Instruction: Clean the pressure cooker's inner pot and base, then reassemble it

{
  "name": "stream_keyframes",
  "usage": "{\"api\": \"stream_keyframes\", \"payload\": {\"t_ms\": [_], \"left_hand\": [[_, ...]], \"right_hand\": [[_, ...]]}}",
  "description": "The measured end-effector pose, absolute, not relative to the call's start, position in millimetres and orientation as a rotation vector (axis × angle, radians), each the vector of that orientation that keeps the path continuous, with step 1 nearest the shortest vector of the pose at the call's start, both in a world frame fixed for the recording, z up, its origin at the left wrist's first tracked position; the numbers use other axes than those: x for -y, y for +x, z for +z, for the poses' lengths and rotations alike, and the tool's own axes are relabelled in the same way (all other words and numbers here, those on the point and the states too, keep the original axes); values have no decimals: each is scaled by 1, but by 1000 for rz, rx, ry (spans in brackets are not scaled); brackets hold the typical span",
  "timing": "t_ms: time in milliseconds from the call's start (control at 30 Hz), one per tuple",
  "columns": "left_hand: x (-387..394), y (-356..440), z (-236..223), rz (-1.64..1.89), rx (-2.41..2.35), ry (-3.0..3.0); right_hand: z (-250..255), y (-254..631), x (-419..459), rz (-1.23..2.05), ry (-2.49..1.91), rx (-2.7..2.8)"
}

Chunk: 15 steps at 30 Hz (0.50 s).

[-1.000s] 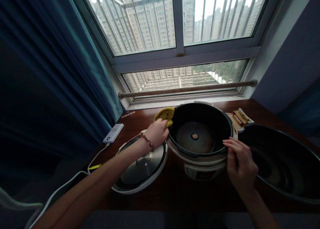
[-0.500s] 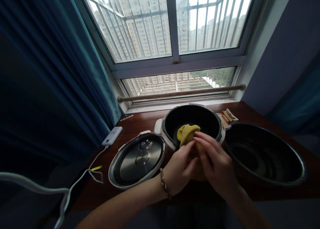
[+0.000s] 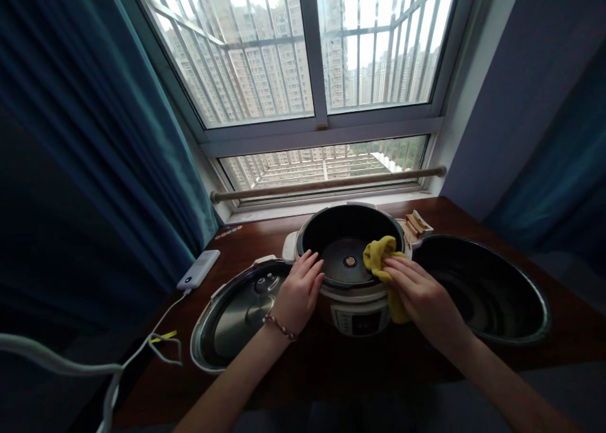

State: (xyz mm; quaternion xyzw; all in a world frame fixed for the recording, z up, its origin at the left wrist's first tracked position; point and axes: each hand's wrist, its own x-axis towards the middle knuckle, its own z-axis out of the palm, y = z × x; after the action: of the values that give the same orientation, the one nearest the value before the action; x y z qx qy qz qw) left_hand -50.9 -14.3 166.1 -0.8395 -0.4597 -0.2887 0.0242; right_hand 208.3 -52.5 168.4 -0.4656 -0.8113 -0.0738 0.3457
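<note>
A yellow cloth (image 3: pixel 380 253) is bunched in my right hand (image 3: pixel 421 291), at the right front rim of an electric pressure cooker (image 3: pixel 355 294). Part of the cloth hangs down outside the cooker's wall. The cooker stands without its lid, and a small round disc (image 3: pixel 350 262) shows on its dark inner floor. At the cooker's left front rim is my left hand (image 3: pixel 300 291), its fingers stretched out and holding nothing. The round lid (image 3: pixel 243 316) lies inner side up to the left, partly behind my left hand and wrist.
A large dark inner pot (image 3: pixel 492 288) stands right of the cooker. On the wooden table (image 3: pixel 265 234), a white power bank (image 3: pixel 201 269) with a white cable (image 3: pixel 161 319) lies at the left. Behind are a window with a rail (image 3: pixel 326 185) and a blue curtain (image 3: pixel 156 136).
My hands have parted. The left let go of the cloth and moved to the cooker's left rim, while the right carried the cloth to the right rim. The view has shifted slightly.
</note>
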Motion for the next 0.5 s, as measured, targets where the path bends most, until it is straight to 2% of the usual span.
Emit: {"api": "stream_keyframes", "payload": {"t_ms": [267, 500], "left_hand": [[17, -50, 163, -919, 1407, -2568], [17, -50, 160, -951, 1408, -2563]], "right_hand": [[182, 233, -26, -209, -1435, 2118], [211, 194, -121, -51, -1665, 2345]]}}
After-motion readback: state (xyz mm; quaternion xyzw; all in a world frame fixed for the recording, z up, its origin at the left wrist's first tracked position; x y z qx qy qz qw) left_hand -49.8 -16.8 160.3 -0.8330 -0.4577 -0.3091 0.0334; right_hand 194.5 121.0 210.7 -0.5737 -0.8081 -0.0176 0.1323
